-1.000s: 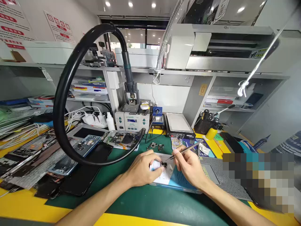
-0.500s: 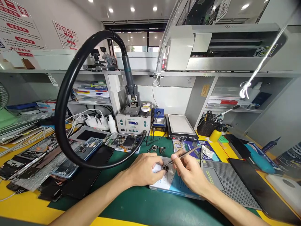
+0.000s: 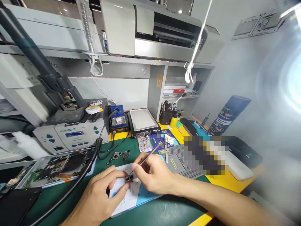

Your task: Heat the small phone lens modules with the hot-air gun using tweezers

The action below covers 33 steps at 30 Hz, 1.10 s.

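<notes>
A small dark part that looks like a phone camera module (image 3: 129, 178) rests on a flat white-and-blue box (image 3: 123, 201). My left hand (image 3: 103, 190) grips that module between thumb and index finger from the left. My right hand (image 3: 154, 174) is closed in a pen-like hold around a slim metal tool (image 3: 150, 153). The tool's tip points down at the module; whether they touch is too small to tell. Just beyond the box, two more small camera modules (image 3: 126, 154) lie on the green mat (image 3: 131, 216).
Left of my hands, a black hose (image 3: 77, 183) arches by an opened phone (image 3: 61, 168). Behind stand a grey rework station (image 3: 77, 136) and a flat heating plate (image 3: 144, 121). Rightward lie a grey perforated mat (image 3: 188, 161), a yellow bottle (image 3: 173, 121) and a blue can (image 3: 227, 116).
My view has turned right and moved nearer, so the bench appears shifted left. Both hands keep the same holds on the module and the metal tool.
</notes>
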{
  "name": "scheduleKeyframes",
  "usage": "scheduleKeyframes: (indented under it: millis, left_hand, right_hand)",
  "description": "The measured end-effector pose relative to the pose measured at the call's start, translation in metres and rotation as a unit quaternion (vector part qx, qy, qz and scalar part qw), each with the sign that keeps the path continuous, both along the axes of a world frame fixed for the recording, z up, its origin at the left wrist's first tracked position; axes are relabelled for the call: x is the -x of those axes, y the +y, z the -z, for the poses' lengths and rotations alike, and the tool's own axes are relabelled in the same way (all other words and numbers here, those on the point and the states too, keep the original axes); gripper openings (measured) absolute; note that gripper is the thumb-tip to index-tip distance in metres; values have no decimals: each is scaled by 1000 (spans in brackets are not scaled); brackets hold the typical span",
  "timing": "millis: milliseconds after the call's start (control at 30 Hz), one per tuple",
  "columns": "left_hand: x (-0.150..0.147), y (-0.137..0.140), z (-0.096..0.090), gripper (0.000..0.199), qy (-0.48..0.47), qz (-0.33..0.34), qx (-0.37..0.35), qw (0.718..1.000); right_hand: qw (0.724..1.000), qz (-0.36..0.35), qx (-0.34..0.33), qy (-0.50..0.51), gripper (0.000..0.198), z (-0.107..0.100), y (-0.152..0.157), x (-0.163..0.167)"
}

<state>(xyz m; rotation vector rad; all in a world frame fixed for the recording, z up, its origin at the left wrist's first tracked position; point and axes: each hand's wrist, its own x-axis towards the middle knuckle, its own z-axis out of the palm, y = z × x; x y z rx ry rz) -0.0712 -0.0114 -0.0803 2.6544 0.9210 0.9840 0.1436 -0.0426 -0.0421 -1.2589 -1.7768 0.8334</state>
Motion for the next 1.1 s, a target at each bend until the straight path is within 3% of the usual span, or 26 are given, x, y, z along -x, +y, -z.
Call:
scheduleKeyframes:
  millis: [100, 633, 1100]
  left_hand:
    - [0, 1, 5, 11, -15, 1, -25, 1000]
    - [3, 2, 16, 18, 3, -30, -31, 999]
    - [5, 2, 11, 16, 19, -1, -25, 1000]
  right_hand:
    - [999, -5, 38, 27, 16, 1, 1, 0]
    - [998, -19, 49, 44, 15, 3, -2, 3]
    - [991, -22, 85, 102, 21, 1, -2, 2]
